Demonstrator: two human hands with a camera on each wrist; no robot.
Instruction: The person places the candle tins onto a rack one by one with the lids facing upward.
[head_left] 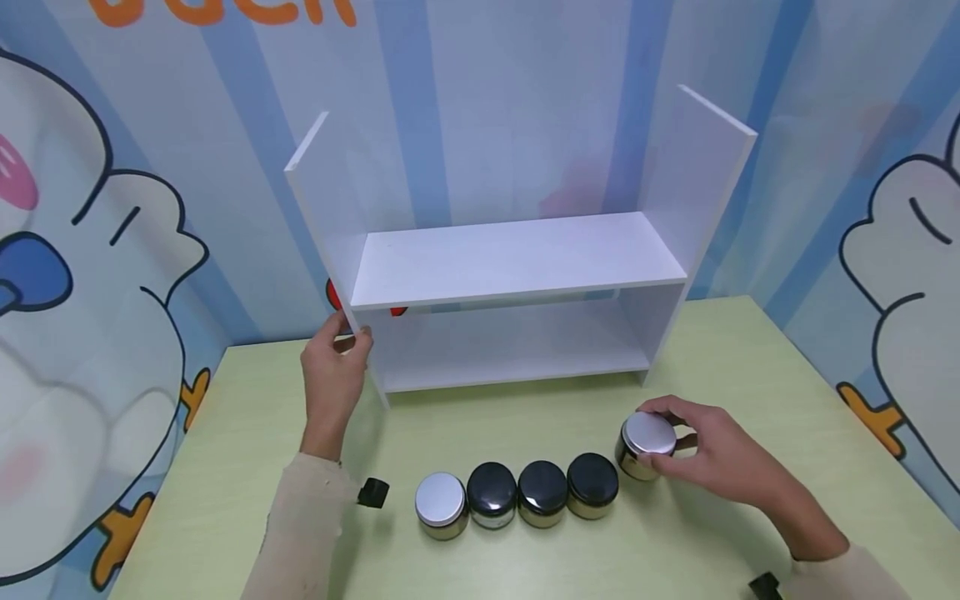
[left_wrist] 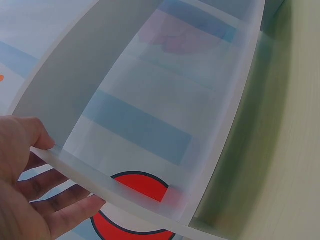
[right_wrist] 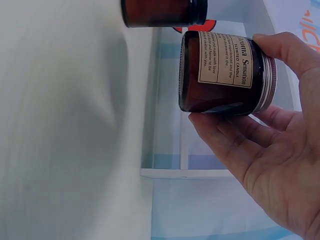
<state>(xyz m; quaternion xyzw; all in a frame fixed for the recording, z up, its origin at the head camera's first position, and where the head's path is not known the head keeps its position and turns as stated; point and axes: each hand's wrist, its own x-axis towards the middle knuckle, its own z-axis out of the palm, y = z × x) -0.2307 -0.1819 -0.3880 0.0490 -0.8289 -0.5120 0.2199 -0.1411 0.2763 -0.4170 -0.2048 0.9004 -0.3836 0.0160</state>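
My right hand [head_left: 723, 458] grips a scented candle jar [head_left: 649, 435] by its sides, thumb and fingers around its silver lid. In the right wrist view this brown glass jar [right_wrist: 220, 72] shows a cream label and is held off the table. My left hand [head_left: 335, 387] holds the front edge of the left side panel of a white two-tier shelf [head_left: 517, 258], thumb on one face and fingers on the other. Left of the held candle stand a silver-lidded jar [head_left: 441, 505] and several black-lidded jars [head_left: 543, 493] in a row.
The shelf stands at the back of a pale yellow-green table [head_left: 697, 550], its side panels rising above the upper board. Behind it hangs a blue striped backdrop [head_left: 510, 100] with cartoon figures. A small black piece [head_left: 372, 492] sits by my left sleeve.
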